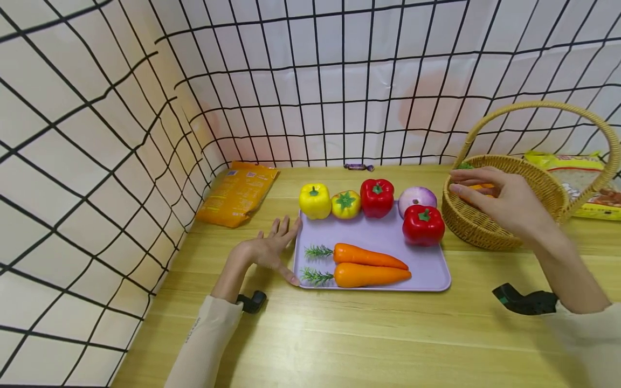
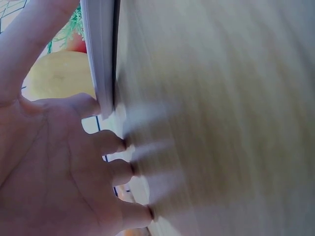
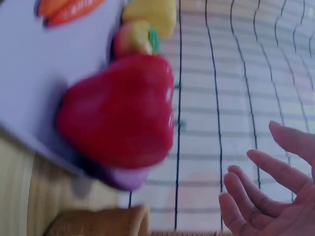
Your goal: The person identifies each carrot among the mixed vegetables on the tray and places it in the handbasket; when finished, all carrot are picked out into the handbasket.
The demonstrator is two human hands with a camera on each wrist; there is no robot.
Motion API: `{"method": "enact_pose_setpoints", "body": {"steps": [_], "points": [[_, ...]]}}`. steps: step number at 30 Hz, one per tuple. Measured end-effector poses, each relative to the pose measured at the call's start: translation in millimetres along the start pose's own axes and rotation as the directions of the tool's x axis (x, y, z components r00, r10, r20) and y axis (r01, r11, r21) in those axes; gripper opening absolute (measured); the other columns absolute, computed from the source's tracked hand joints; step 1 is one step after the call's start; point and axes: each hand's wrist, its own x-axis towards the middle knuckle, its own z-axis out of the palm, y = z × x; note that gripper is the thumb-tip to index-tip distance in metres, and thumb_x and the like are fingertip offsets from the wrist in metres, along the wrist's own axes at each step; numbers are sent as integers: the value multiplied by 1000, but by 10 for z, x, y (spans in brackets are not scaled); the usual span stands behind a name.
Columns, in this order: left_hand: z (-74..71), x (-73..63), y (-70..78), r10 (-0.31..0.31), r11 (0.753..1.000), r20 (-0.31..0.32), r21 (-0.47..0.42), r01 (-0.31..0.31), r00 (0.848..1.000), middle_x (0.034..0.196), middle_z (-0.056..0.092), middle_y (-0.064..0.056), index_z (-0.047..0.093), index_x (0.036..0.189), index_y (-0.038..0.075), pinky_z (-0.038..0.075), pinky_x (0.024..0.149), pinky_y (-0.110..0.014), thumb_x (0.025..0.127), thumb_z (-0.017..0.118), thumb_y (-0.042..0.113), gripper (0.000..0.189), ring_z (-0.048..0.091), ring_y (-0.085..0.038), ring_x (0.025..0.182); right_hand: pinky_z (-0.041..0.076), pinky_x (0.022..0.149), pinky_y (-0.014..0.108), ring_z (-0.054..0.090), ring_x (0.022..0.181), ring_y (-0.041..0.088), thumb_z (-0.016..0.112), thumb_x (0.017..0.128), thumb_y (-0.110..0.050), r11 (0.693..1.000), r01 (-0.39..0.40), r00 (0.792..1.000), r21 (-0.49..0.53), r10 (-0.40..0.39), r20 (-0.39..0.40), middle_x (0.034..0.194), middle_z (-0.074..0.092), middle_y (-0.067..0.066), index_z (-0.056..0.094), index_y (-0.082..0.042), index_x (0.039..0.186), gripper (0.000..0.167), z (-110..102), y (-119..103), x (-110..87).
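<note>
My left hand [image 1: 271, 250] spreads its fingers at the left edge of the lilac tray [image 1: 310, 231], thumb by the near corner and fingertips down on the table. On the tray lie two carrots [image 1: 371, 275] with green tops, a yellow bell pepper [image 1: 315, 202], a smaller yellow-red fruit or vegetable with a green calyx [image 1: 346, 205], a red bell pepper [image 1: 377, 198], a purple onion [image 1: 417, 200] and a nearer red bell pepper [image 1: 423, 225]. My right hand [image 1: 504, 196] hovers over the wicker basket [image 1: 502, 231], fingers loosely extended and holding nothing; it partly hides orange and green contents.
An orange packet [image 1: 237, 194] lies at the back left. A small purple wrapped candy [image 1: 358, 167] is by the grid-patterned back wall. Behind the basket, whose tall handle [image 1: 538, 105] arches up, sits a yellow bag [image 1: 597, 183].
</note>
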Motion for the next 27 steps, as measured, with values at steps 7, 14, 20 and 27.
{"method": "enact_pose_setpoints", "body": {"steps": [7, 14, 20, 27], "points": [[-7, -9, -6, 4, 1000, -2, -6, -4, 1000, 168, -29, -19, -18, 165, 22, -10, 124, -71, 74, 92, 50, 145, -27, -39, 157, 48, 81, 11, 58, 117, 29, 70, 99, -35, 990, 143, 984, -7, -141, 109, 142, 61, 10, 61, -22, 145, 48, 303, -385, -97], [-15, 3, -1, 7, 1000, -4, -1, -7, 1000, 169, -28, -20, -19, 165, 21, -9, 124, -71, 74, 91, 51, 145, -26, -40, 157, 50, 102, 62, 55, 127, 35, 73, 98, -30, 968, 240, 949, 68, -249, 195, 138, 62, 10, 63, -22, 143, 47, 624, -568, -143], [-15, -7, 4, 2, 1000, 1, -1, -2, 1000, 169, -28, -20, -18, 165, 21, -9, 124, -71, 74, 91, 51, 145, -26, -40, 157, 47, 106, 59, 58, 129, 31, 78, 93, -26, 946, 297, 919, 131, -320, 229, 134, 65, 4, 65, -22, 141, 50, 880, -658, -147], [-12, -6, 3, 3, 1000, -1, 0, -3, 1000, 169, -28, -20, -18, 165, 21, -9, 124, -71, 74, 91, 51, 145, -26, -40, 157, 50, 106, 63, 60, 128, 37, 74, 97, -26, 945, 281, 890, 167, -322, 323, 146, 59, 9, 62, -20, 144, 49, 1149, -668, -121]]}}
